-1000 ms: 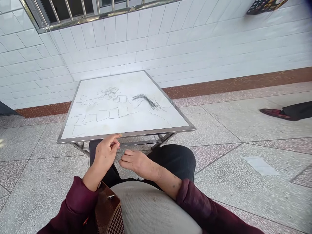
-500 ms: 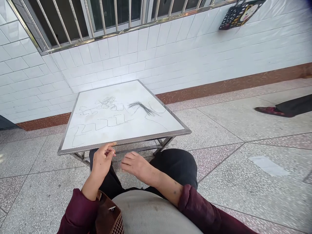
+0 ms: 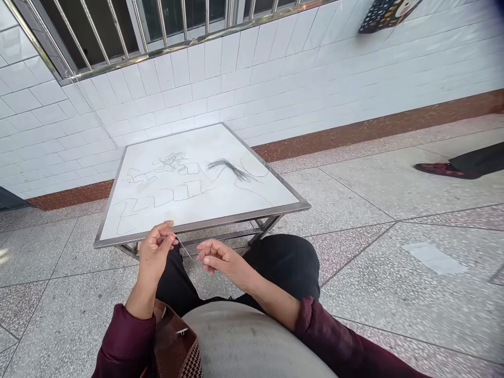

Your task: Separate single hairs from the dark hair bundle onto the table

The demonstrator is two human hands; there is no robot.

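I sit at a low white table (image 3: 129, 227) with a metal rim. My left hand (image 3: 155, 254) hovers just below its near edge, thumb and fingers pinched on a thin strand (image 3: 186, 251) that runs toward my right hand (image 3: 220, 257). The right hand's fingertips are closed on the strand's other end. On the tabletop lies a small bundle of dark hair-like strands (image 3: 230, 169), and thin single strands (image 3: 173, 191) are laid out in zigzag lines. Both hands are above my lap, between my knees.
A white tiled wall (image 3: 299, 73) with a barred window (image 3: 137, 21) stands behind the table. Another person's shoe and trouser leg (image 3: 457, 167) are at the far right on the speckled floor. A brown patterned bag (image 3: 177, 341) rests at my waist.
Both hands rose slightly and the right hand turned, its fingers now closing on a thin strand stretched between the two hands. The view tilted a little.
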